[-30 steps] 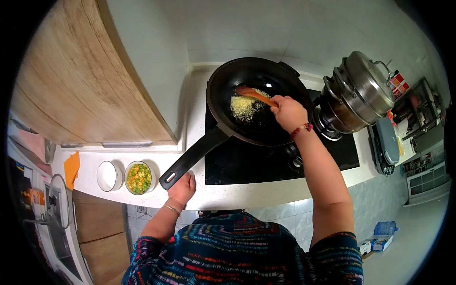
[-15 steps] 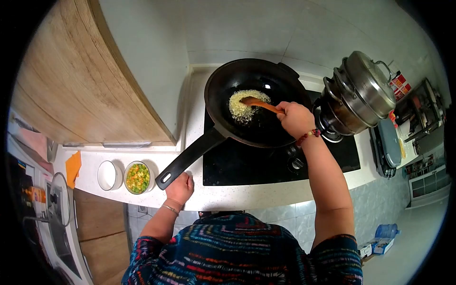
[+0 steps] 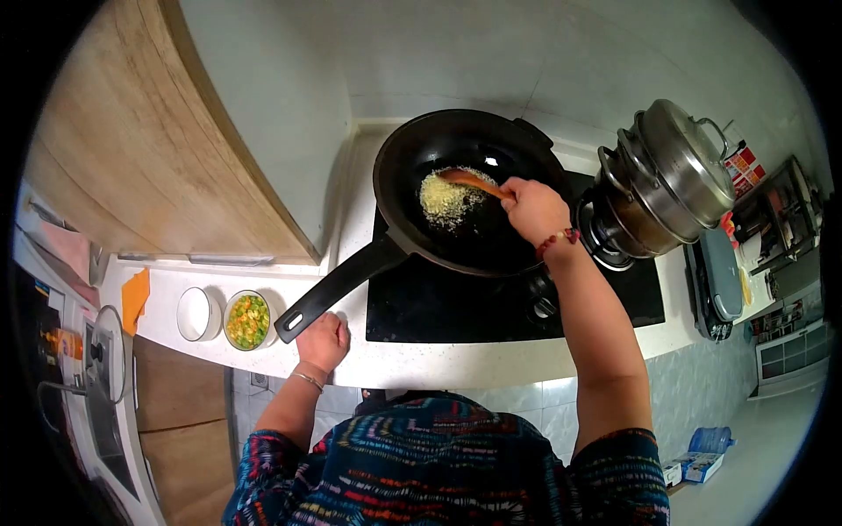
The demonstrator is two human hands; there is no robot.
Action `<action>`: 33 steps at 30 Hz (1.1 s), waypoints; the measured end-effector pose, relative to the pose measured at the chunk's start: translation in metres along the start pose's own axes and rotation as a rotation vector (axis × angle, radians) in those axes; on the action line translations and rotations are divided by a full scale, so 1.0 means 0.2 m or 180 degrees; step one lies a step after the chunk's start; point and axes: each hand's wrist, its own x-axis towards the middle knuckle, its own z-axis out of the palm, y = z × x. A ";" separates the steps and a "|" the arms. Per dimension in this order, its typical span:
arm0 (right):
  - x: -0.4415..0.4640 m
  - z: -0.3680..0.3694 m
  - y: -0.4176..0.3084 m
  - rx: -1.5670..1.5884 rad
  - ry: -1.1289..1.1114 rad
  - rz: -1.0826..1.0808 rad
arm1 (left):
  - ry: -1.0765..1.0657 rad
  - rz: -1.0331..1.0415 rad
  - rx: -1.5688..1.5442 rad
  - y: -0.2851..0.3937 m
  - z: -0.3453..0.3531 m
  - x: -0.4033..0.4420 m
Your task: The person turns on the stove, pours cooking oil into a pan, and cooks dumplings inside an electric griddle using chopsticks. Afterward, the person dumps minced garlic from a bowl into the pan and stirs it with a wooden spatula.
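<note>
My right hand [image 3: 535, 210] is wrapped round the handle of a wooden spatula [image 3: 474, 181]. The spatula's blade rests in a pile of finely chopped pale bits, perhaps minced garlic [image 3: 445, 200], inside a black wok [image 3: 399, 145]. The wok sits on a black glass hob [image 3: 438, 316], its long handle [image 3: 346, 279] pointing toward the lower left. Just beside the handle's end, my left hand [image 3: 323, 340] lies on the counter's front edge with its fingers curled in. Nothing shows in that hand, and it appears apart from the handle.
Left on the white counter [image 3: 421, 373] stand a bowl of diced vegetables [image 3: 248, 321] and a white bowl [image 3: 199, 314], near an orange cloth [image 3: 135, 300]. A stacked steel steamer [image 3: 675, 171] occupies the right burner. Further right lies a grey appliance [image 3: 717, 272]. A wooden cabinet [image 3: 158, 131] juts out at upper left.
The spatula has shifted slightly left and up in the wok, its blade now deeper against the pale bits. My left hand stays beside the wok handle; the whole view shifts slightly.
</note>
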 end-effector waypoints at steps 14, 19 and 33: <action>-0.11 -0.07 0.02 -0.0151 -0.0270 -0.0442 | -0.0028 -0.0110 0.0025 0.02 -0.01 0.01; -0.09 -0.06 0.04 -0.0079 0.0009 -0.0124 | -0.0085 -0.0151 -0.0005 0.02 -0.01 0.00; -0.07 -0.12 0.08 0.0376 -0.0104 -0.0038 | -0.0133 -0.0225 -0.0074 -0.01 0.02 0.00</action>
